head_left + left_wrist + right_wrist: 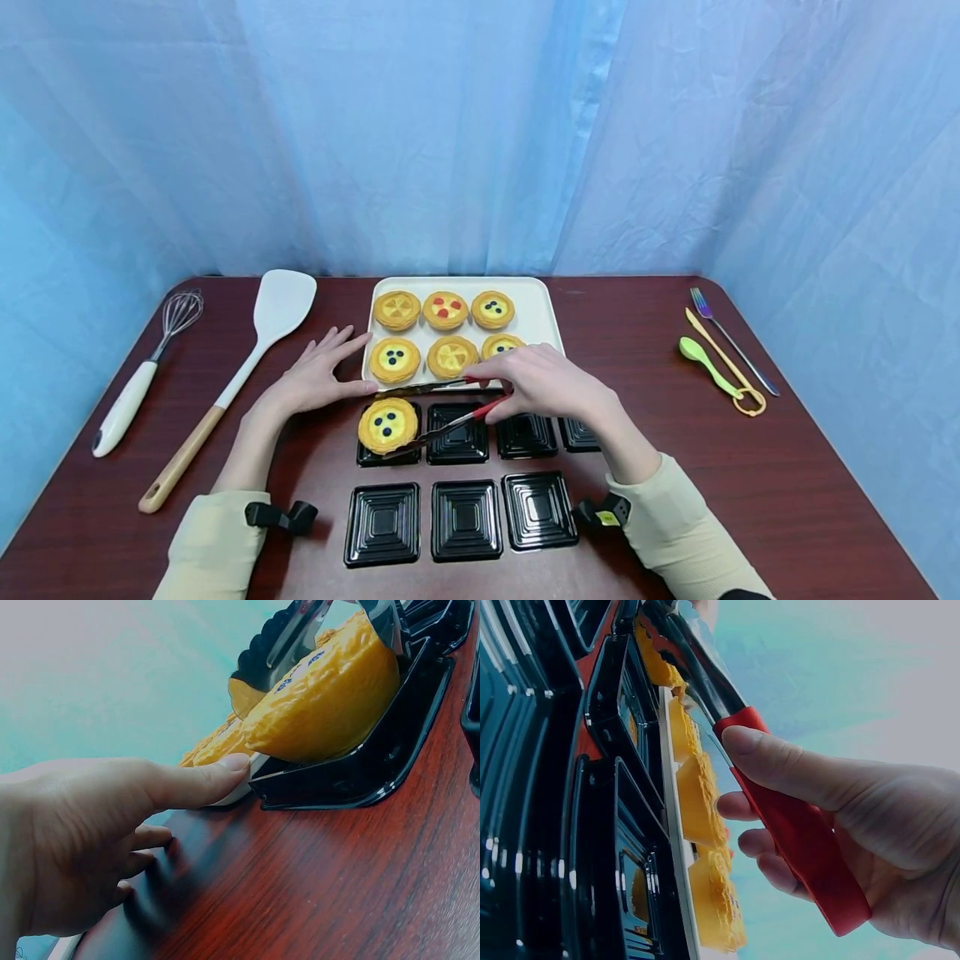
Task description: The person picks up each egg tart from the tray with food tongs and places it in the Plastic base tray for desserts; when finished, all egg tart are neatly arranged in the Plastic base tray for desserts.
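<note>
Egg tart [387, 424] — seated in far-left black tray [371, 457], between tongs [442, 408] tips. Right hand [543, 383] gripping red handles, tart leftward along tongs. Left hand [318, 379] spread flat, thumb touching white tray [542, 321] — nearer.

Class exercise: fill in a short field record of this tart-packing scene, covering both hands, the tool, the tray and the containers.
Right hand: grips red-handled tongs
Tongs: arms either side of a blueberry tart
Tart: sits in a black container
Left hand: fingers straight, thumb at the white tray
Tray: six tarts
Empty black containers: six
</note>
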Motion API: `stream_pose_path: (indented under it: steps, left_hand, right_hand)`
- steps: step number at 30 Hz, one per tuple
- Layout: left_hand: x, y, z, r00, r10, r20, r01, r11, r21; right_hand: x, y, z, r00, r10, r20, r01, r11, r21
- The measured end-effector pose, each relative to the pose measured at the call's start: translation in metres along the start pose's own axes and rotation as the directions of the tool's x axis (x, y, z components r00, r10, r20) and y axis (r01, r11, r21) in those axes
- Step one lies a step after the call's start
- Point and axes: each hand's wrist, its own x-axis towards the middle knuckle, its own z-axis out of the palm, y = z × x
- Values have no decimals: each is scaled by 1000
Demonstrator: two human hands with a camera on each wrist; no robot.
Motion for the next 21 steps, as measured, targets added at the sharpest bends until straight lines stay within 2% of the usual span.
stream_pose_path:
  steps: [3,7,11,15,21]
  left_hand:
    - [-1,0,0,1000,1,-4,-1,1000,2]
    - [-1,1,1,1000,12,-6,-12,1000,-3]
    - [1,1,2,1000,10,0,-10,1000,-7]
    - [1,0,2,1000,1,2,-1,1000,-7]
    - [1,-1,2,1000,-5,-5,5,1000,-6]
  right_hand:
    - [-4,4,-4,999,-24,-21,25,999,24]
    - [-18,19,-12,998,-12,-66,17,998,62]
    - [-42,41,-20,990,65,-121,-55,995,86]
    - [-65,65,-24,971,175,-165,-154,979,132]
    - [-91,96,-28,944,294,-153,-266,947,179]
